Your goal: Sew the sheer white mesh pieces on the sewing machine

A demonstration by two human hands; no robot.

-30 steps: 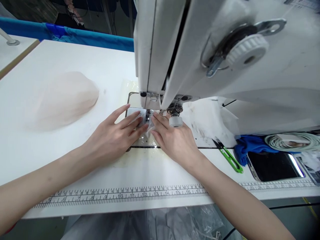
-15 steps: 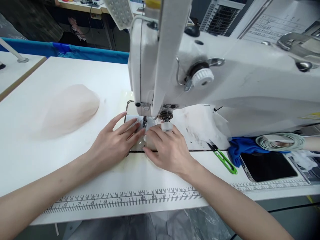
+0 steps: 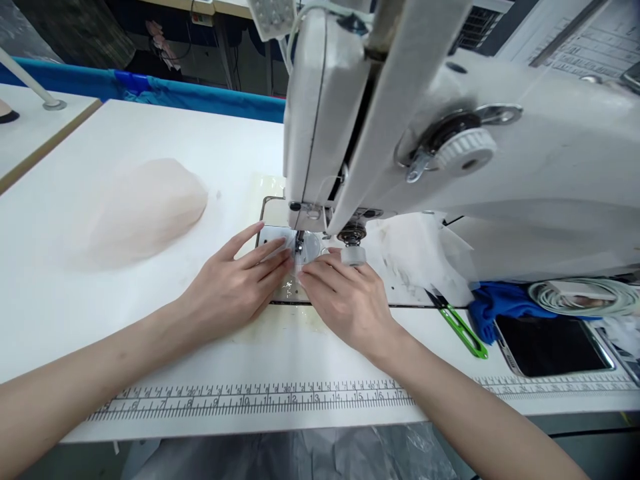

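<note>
My left hand (image 3: 245, 280) lies with its fingers stretched out on the sewing machine's (image 3: 325, 120) metal plate, left of the presser foot (image 3: 299, 243). On the right, my right hand (image 3: 345, 300) has its fingers bent and pressed together, thumb side toward the foot. A thin, see-through piece of material (image 3: 311, 248) shows around the foot, between the fingertips of both hands. The right fingers appear closed on its near edge, though they hide most of it. A white knob (image 3: 353, 255) hangs just above the right knuckles.
A sheer, pale pink fabric piece (image 3: 155, 210) lies to the left on the white table. Right of the machine's needle area are white sheer scraps (image 3: 425, 250), green thread snips (image 3: 463, 332), blue cloth (image 3: 493, 300) and a phone (image 3: 555, 343). A printed ruler (image 3: 290, 400) runs along the front edge.
The view has shifted and the machine head looks larger. My left fingers lie closer together beside the foot. The right thumb has drawn up against its fingers.
</note>
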